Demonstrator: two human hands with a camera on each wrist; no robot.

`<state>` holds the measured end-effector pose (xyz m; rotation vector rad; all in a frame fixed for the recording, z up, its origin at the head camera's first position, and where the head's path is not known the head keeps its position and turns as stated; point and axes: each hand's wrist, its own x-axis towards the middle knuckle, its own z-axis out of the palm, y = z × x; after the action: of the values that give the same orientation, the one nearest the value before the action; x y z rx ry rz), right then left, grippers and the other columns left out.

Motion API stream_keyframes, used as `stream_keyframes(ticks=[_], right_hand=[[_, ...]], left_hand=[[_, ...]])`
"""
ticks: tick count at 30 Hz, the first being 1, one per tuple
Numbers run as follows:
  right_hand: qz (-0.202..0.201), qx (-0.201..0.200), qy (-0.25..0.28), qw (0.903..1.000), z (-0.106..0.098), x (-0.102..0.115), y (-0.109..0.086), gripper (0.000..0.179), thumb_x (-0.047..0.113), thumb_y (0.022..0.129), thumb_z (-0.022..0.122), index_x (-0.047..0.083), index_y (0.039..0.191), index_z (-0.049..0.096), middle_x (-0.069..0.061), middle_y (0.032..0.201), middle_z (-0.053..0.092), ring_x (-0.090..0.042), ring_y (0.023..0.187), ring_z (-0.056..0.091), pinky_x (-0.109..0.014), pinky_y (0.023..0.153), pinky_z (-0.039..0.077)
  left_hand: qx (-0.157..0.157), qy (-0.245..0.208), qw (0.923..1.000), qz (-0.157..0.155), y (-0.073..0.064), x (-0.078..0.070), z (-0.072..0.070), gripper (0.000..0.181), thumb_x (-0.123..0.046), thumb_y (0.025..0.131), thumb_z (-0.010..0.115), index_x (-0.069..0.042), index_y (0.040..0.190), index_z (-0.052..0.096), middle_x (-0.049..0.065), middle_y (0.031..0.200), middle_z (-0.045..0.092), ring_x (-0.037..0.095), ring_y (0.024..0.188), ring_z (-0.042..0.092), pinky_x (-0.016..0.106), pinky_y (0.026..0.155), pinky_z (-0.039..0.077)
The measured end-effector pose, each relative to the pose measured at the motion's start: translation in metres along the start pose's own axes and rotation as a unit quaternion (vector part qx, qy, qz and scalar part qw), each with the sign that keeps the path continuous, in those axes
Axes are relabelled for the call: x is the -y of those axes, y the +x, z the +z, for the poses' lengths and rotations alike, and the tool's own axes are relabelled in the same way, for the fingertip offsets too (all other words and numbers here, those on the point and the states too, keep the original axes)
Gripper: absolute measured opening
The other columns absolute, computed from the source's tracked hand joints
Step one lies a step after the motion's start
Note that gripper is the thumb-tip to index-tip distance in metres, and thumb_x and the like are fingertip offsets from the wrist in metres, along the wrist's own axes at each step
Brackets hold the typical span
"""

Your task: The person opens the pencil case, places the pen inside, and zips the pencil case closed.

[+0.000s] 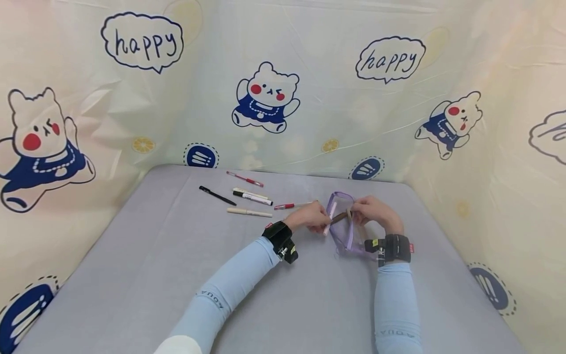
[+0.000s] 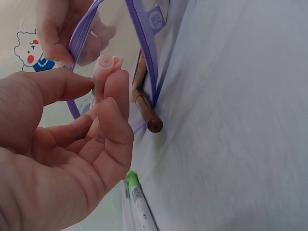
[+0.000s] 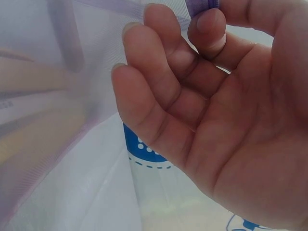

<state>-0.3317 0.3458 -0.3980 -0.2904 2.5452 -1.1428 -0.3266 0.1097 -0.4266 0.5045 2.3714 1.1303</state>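
My left hand [image 1: 311, 217] pinches a light pink pen [image 2: 105, 72] between thumb and fingers, at the mouth of a see-through pencil pouch with purple zip edges [image 1: 341, 194]. My right hand [image 1: 376, 211] grips the pouch's purple edge between thumb and index finger; its other fingers are loosely curled in the right wrist view. The pouch stands open between both hands. A brown pen [image 2: 149, 114] pokes out of its mouth. Through the hazy side, several more pens [image 3: 29, 77] show inside, blurred.
Left of the pouch lie a red-capped pen [image 1: 286, 206], a beige pen [image 1: 249, 213], a white marker with a black cap [image 1: 256, 198], a black pen [image 1: 217, 195] and a red pen [image 1: 245, 179]. A printed curtain [image 1: 309, 147] surrounds the grey-covered table [image 1: 146, 275].
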Motion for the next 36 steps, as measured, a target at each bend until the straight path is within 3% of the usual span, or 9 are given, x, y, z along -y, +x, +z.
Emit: stream_keyframes(ticks=[10,14,17,20,30,36], right_hand=[[-0.004,0.008,-0.007,0.9999,0.005,0.007,0.001,0.029,0.016,0.095,0.051,-0.009,0.091,0.065,-0.013,0.073,0.066,-0.024,0.071,0.064,-0.040,0.072,0.057],[-0.003,0.009,-0.005,0.9999,0.006,0.007,0.001,0.028,0.016,0.095,0.051,-0.007,0.086,0.064,-0.014,0.073,0.065,-0.025,0.070,0.063,-0.040,0.070,0.057],[-0.001,0.005,-0.004,1.0000,0.005,0.001,0.004,0.027,0.016,0.095,0.050,-0.004,0.082,0.063,-0.010,0.070,0.064,-0.022,0.067,0.062,-0.036,0.066,0.056],[0.000,0.002,-0.007,1.0000,0.004,0.000,0.004,0.027,0.016,0.095,0.050,-0.006,0.085,0.062,-0.008,0.069,0.063,-0.021,0.067,0.062,-0.035,0.066,0.055],[0.008,0.002,0.000,1.0000,0.002,-0.002,0.003,0.028,0.016,0.096,0.052,-0.008,0.089,0.064,-0.008,0.070,0.063,-0.021,0.068,0.062,-0.036,0.068,0.056],[0.004,0.001,-0.003,1.0000,0.002,-0.001,0.002,0.029,0.016,0.096,0.051,-0.008,0.091,0.065,-0.009,0.070,0.064,-0.021,0.067,0.062,-0.035,0.067,0.056]], left_hand=[[0.000,-0.076,0.9971,-0.008,0.003,-0.007,0.003,0.021,-0.017,0.094,0.059,-0.005,0.081,0.071,0.008,0.070,0.070,0.016,0.057,0.058,0.031,0.057,0.046],[0.001,-0.102,0.9947,0.010,0.009,-0.009,0.009,0.020,-0.018,0.096,0.057,-0.004,0.093,0.072,0.008,0.079,0.071,0.015,0.064,0.063,0.034,0.066,0.053],[0.001,-0.100,0.9946,0.030,0.012,-0.011,0.011,0.024,-0.019,0.099,0.053,-0.004,0.105,0.070,0.009,0.093,0.072,0.016,0.075,0.069,0.036,0.075,0.058],[-0.003,-0.093,0.9949,0.040,0.012,-0.011,0.011,0.026,-0.019,0.100,0.050,-0.003,0.108,0.068,0.010,0.099,0.070,0.017,0.082,0.068,0.035,0.076,0.057],[-0.008,-0.071,0.9963,0.048,0.009,-0.007,0.003,0.029,-0.017,0.101,0.049,0.002,0.116,0.065,0.012,0.097,0.070,0.024,0.085,0.071,0.026,0.065,0.055],[-0.026,-0.061,0.9970,0.039,0.008,0.000,-0.002,0.023,-0.017,0.100,0.051,-0.002,0.110,0.066,0.008,0.096,0.071,0.018,0.081,0.071,0.026,0.068,0.055]])
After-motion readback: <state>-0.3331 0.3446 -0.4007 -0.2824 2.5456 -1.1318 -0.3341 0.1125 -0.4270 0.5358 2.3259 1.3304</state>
